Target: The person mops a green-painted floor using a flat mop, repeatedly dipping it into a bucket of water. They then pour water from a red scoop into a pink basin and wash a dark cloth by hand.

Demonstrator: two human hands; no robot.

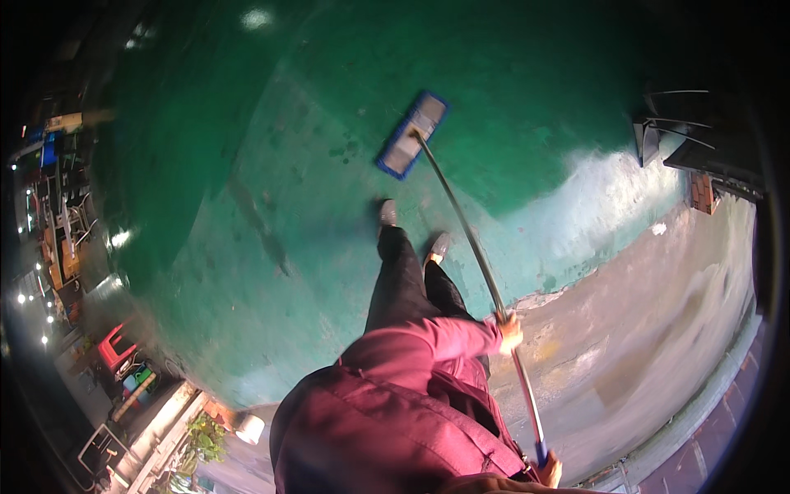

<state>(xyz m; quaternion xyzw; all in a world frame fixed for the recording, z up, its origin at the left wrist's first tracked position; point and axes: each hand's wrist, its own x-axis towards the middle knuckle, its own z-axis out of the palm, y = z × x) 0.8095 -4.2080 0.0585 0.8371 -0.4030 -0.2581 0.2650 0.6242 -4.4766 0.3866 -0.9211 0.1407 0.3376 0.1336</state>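
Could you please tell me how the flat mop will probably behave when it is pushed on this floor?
The flat mop has a long, straight pole, so it is probably stiff. Its broad, flat head would likely slide rather than roll. Because the pole joins near the head's middle, the head might swivel under an uneven push.

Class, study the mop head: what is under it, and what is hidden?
Green floor shows all around the mop head. The patch directly beneath is covered, so any dirt or marks there cannot be seen.
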